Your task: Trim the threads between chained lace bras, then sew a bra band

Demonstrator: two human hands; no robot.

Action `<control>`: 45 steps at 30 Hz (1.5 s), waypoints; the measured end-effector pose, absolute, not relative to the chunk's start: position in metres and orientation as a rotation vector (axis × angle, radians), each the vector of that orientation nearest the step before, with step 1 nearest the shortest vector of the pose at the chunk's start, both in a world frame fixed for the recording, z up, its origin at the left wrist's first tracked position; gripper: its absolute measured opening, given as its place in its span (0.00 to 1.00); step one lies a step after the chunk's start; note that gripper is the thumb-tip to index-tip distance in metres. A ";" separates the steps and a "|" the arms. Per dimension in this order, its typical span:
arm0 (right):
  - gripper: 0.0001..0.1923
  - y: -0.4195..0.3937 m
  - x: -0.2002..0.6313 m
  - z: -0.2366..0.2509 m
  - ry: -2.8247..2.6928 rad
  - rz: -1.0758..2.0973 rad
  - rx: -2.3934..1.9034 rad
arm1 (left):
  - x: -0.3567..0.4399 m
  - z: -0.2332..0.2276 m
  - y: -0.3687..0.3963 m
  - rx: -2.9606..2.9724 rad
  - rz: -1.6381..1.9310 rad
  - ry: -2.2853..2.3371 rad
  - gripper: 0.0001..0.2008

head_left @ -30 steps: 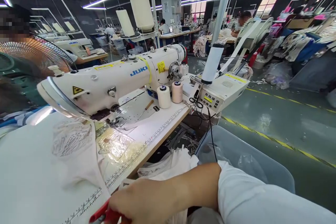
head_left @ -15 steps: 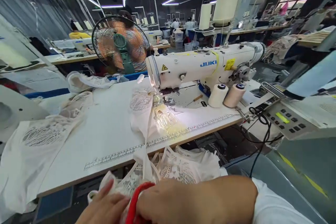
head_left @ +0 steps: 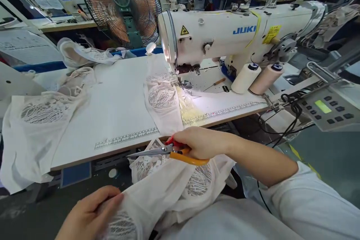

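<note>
**Scissors at the surface edge, lace garment in both hands' reach**

The right hand (head_left: 197,143) has its grip wrapped around the red and orange handles of the scissors (head_left: 157,152), whose blades point left, just below the front edge of the surface (head_left: 118,112). The white lace garment (head_left: 168,183) hangs from under the sewing machine (head_left: 225,33), over that edge and down to the lap. The left hand (head_left: 87,213), well below the blades, pinches the garment's lower fold in a closed grip. Two thread cones (head_left: 255,78) stand beside the machine.
</note>
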State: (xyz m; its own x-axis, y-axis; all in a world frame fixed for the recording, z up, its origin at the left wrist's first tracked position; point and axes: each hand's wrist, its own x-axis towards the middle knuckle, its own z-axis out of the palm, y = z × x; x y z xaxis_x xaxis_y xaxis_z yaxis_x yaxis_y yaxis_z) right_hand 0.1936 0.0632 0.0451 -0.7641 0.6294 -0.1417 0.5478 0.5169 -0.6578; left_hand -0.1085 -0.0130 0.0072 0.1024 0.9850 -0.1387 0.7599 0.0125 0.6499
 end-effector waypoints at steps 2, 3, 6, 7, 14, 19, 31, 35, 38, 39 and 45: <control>0.04 0.067 0.187 0.047 -2.688 1.071 -1.004 | -0.099 0.005 -0.005 1.937 0.427 1.631 0.12; 0.05 0.067 0.184 0.048 -2.708 1.083 -0.971 | -0.092 0.005 -0.003 2.020 0.468 1.603 0.11; 0.07 0.066 0.173 0.057 -2.739 1.158 -0.841 | -0.067 0.007 -0.001 2.295 0.615 1.392 0.11; 0.07 0.065 0.170 0.060 -2.750 1.176 -0.810 | -0.058 0.008 -0.001 2.379 0.654 1.318 0.09; 0.09 0.074 0.164 0.065 -2.809 1.171 -0.762 | -0.024 0.014 0.006 2.108 0.735 1.351 0.05; 0.08 0.088 0.168 0.057 -2.778 1.108 -0.851 | -0.025 0.015 0.013 1.446 0.732 1.327 0.07; 0.08 0.092 0.161 0.057 -2.722 1.100 -0.756 | -0.027 0.009 0.019 1.192 0.824 1.259 0.11; 0.08 0.093 0.161 0.058 -2.743 1.106 -0.746 | -0.026 0.007 0.019 1.163 0.811 1.294 0.12; 0.07 0.093 0.160 0.058 -2.760 1.112 -0.721 | -0.024 0.006 0.019 1.119 0.829 1.315 0.13; 0.08 0.094 0.160 0.057 -2.766 1.106 -0.718 | -0.024 0.007 0.020 1.107 0.840 1.323 0.13; 0.08 0.093 0.158 0.059 -2.794 1.059 -0.724 | -0.020 0.010 0.018 1.068 0.827 1.395 0.16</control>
